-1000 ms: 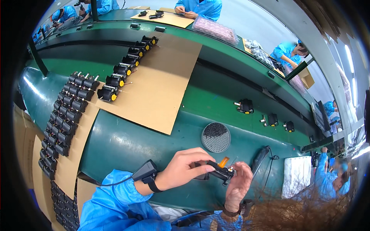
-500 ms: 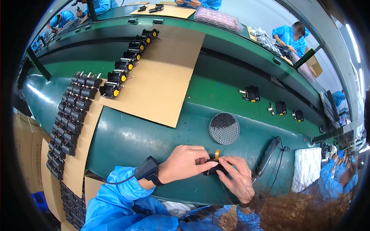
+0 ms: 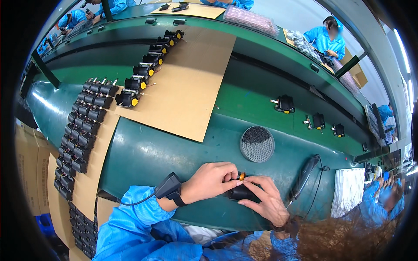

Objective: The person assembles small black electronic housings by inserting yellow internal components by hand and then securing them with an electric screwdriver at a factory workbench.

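A green workbench (image 3: pixel 152 152) fills most of my view, with a raised ledge along its far side and a co-worker in blue (image 3: pixel 326 40) beyond it.

At the centre, the left hand (image 3: pixel 211 179) makes a tight pinch at the upper left edge of the black housing (image 3: pixel 242 192). The right hand (image 3: pixel 266 202) spans the same housing, forefinger at its upper edge, thumb spread lower down, partly open around it. Between the fingertips an amber flex strip (image 3: pixel 242 176) stands up; I cannot tell which fingers actually have hold of it, or whether the housing rests on the bench.

I read the step in hand as fine handling of that strip against the housing. From here, I judge the next move calls for a steady right hand and very light left fingertips, with no kink in the strip.

Just beyond the hands sits a round grey dimpled tray (image 3: pixel 257 153), partly filled with small black pieces (image 3: pixel 255 135). A corded screwdriver (image 3: pixel 305 176) lies to the right. Farther left, a row of yellow-disc housings (image 3: pixel 141 70) lines a cardboard sheet (image 3: pixel 187 87), with ranks of black housings (image 3: pixel 80 137) nearer me.
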The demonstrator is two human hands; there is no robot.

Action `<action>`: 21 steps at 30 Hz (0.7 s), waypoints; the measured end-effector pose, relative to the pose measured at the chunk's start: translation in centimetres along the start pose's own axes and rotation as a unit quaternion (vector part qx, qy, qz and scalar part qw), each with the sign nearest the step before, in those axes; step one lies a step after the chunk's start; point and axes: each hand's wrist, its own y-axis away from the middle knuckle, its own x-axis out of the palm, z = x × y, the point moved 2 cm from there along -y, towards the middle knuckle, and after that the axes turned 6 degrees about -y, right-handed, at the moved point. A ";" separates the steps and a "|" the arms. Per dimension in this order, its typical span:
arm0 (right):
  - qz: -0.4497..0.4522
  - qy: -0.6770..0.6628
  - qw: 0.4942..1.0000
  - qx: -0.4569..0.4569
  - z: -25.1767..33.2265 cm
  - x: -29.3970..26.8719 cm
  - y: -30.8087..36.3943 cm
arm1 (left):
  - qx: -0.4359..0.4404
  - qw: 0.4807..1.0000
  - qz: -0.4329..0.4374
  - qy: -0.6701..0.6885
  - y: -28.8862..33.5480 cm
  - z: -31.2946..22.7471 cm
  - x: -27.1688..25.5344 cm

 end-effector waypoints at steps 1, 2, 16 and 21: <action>-0.001 0.001 1.000 0.000 0.0 0.1 0.0 | 0.001 1.000 0.003 -0.001 0.0 0.0 0.0; -0.002 0.003 1.000 -0.001 0.0 0.1 0.0 | 0.000 1.000 0.003 -0.001 0.0 0.0 -0.1; -0.052 0.038 0.997 -0.039 -0.1 0.3 0.5 | -0.045 0.988 -0.056 0.139 -0.3 0.0 -1.4; -0.053 0.035 0.997 -0.043 -0.2 0.7 -0.1 | -0.031 0.988 -0.063 0.136 -0.2 0.4 -1.1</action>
